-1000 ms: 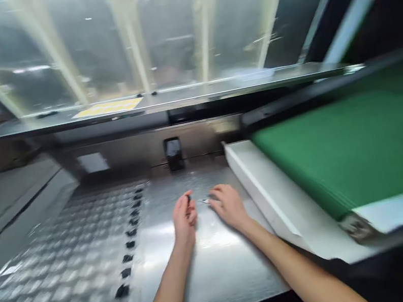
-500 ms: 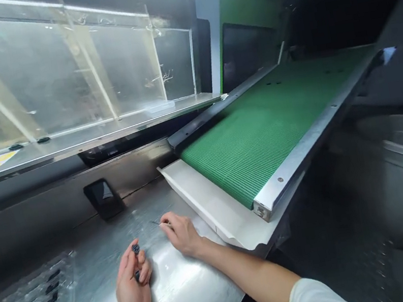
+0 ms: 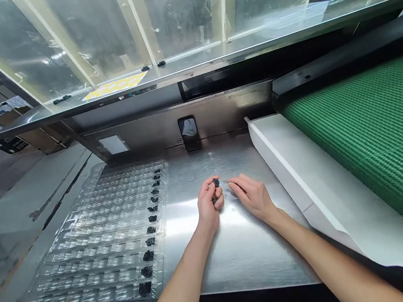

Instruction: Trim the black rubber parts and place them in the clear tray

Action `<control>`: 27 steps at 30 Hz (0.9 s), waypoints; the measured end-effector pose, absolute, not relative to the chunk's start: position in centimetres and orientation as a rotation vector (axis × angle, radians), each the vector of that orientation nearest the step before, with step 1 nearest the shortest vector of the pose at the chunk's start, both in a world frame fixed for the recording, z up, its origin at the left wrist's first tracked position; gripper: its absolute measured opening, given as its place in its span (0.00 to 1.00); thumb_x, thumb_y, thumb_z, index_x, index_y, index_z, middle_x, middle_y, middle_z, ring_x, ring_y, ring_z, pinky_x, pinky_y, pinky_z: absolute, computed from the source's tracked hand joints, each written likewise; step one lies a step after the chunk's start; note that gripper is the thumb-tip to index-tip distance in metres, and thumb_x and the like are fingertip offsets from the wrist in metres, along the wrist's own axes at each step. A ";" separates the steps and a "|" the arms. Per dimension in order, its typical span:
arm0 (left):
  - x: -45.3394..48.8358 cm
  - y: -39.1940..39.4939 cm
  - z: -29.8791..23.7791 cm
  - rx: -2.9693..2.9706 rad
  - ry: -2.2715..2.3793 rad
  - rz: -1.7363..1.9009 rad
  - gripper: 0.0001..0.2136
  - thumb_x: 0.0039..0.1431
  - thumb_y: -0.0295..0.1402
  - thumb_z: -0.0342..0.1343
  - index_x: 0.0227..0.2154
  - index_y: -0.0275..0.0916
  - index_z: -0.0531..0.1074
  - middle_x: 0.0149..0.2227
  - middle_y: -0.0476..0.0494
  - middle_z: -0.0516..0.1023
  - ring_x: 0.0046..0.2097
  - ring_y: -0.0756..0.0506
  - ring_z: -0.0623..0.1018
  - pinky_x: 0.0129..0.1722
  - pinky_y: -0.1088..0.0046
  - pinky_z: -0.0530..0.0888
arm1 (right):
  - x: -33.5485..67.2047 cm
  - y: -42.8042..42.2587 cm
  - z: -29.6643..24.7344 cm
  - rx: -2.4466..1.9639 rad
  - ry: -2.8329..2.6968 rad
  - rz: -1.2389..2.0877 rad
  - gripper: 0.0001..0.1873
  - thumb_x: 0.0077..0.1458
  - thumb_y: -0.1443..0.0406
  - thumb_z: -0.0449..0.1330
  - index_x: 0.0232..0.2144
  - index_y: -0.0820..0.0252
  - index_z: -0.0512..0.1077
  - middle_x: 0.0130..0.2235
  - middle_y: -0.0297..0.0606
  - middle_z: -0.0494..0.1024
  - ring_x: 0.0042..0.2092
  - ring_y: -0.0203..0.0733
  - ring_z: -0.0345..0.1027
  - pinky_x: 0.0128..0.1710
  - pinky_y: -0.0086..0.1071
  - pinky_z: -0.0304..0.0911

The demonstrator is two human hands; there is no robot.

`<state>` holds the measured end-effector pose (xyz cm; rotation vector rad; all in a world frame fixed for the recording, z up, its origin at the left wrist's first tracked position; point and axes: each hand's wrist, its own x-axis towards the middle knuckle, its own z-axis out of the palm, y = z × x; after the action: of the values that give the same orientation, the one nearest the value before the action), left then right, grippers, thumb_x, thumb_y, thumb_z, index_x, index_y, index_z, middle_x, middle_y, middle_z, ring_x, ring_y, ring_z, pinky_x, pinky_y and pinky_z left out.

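Note:
Pinched between the thumb and fingertips of my left hand (image 3: 207,202) is a small round black part (image 3: 216,182) with an openwork face. A second black piece (image 3: 214,200) is tucked lower in the same hand, behind curled fingers. My right hand (image 3: 252,195) is closed around a thin pointed tool (image 3: 225,181); only its slim tip shows, aimed at the black part and seemingly just short of it. Its handle is covered by my fingers. Left of my hands lies a clear plastic tray (image 3: 84,232) of many pockets, with black parts (image 3: 151,230) filling its right-hand column.
The hands are over a steel table (image 3: 221,266). A phone (image 3: 190,133) leans against the back wall. A white chute (image 3: 306,174) runs beside a green conveyor belt (image 3: 383,131) on the right. Above the table, a ledge (image 3: 188,70) carries a yellow-printed sheet (image 3: 115,85).
The view has swung left, bringing the whole tray into sight. My hands have come closer together, the tool's tip now near the black part in my left hand.

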<state>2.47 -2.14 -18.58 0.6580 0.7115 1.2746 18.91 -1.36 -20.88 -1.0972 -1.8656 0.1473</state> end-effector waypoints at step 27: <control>2.8 -2.4 -18.2 0.664 0.661 1.243 0.21 0.58 0.43 0.68 0.48 0.36 0.72 0.24 0.57 0.61 0.19 0.58 0.53 0.22 0.78 0.46 | 18.3 -1.6 -19.6 -1.109 -1.960 -0.175 0.20 0.77 0.57 0.51 0.36 0.60 0.74 0.31 0.37 0.73 0.33 0.40 0.62 0.37 0.37 0.50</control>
<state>2.81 -2.43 -18.15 0.6644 0.6606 1.2426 18.26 -1.62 -19.64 -1.1091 -1.9596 -0.1755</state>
